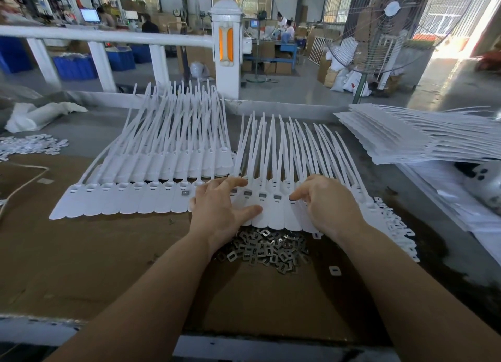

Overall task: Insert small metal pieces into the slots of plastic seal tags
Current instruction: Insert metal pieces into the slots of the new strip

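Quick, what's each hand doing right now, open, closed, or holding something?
Left hand: open, fingers straight, pressing flat on the seal tags.
Right hand: fingers bent down onto a tag slot; whether it pinches a metal piece cannot be told.

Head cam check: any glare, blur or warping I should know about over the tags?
Head view: wide-angle warp bows the railing and edges; daylight blows out the top right corner; tags, both hands (left hand, right hand) and metal pieces are evenly lit and sharp; far background soft.
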Available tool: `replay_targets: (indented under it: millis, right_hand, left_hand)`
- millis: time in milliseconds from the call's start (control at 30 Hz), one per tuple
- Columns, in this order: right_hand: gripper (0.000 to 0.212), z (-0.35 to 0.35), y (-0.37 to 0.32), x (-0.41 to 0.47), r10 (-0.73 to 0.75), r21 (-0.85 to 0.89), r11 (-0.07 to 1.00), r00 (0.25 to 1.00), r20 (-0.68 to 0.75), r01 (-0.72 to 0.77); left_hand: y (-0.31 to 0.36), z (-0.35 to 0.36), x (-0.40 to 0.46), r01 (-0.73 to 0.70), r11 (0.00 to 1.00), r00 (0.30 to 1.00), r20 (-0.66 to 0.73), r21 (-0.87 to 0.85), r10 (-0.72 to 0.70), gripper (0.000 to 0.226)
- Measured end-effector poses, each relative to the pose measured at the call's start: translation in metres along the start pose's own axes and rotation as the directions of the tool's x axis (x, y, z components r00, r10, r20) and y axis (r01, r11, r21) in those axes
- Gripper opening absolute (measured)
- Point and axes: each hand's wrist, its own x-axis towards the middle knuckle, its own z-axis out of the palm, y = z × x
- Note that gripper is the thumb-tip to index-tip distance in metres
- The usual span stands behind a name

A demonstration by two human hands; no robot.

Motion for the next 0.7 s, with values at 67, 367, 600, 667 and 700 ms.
replay_targets:
  millis: [67,367,600,667,700]
  right_hand:
    - [0.045,0.0005,0.0003,-0.0002,0.004,0.003,1.0,1.0,-0.004,-0.004]
    - [0.049,-0.0016,-0.0003,-0.0048,0.041,0.047,0.998,0.999,-0.023,-0.04]
    - [0.044,-0.0012,-0.002,-0.0027,0.05,0.069,0.996,0.999,-0.013,-0.049]
    - [0.04,-0.0039,-0.0017,-0.0039,0.063,0.142,0.988,0.998,-0.002,-0.062]
    - [0.039,-0.0057,-0.0016,-0.0047,0.067,0.179,0.982,0.998,0.002,-0.066]
  left_hand:
    - [0.0006,0.0,0.0006,0.0,1.0,1.0,0.004,0.001,0.0,0.056]
    - [-0.0008,0.0002,-0.0003,-0.005,1.0,1.0,0.0,0.001,0.005,0.056]
    - [-0.0001,0.0013,0.0007,-0.002,1.0,1.0,0.002,-0.011,0.002,0.055]
    - [-0.0003,0.0011,0.0,-0.003,1.0,1.0,-0.004,-0.014,0.003,0.055]
    - [-0.0002,0.0012,-0.0001,-0.003,1.0,1.0,-0.005,-0.016,0.003,0.055]
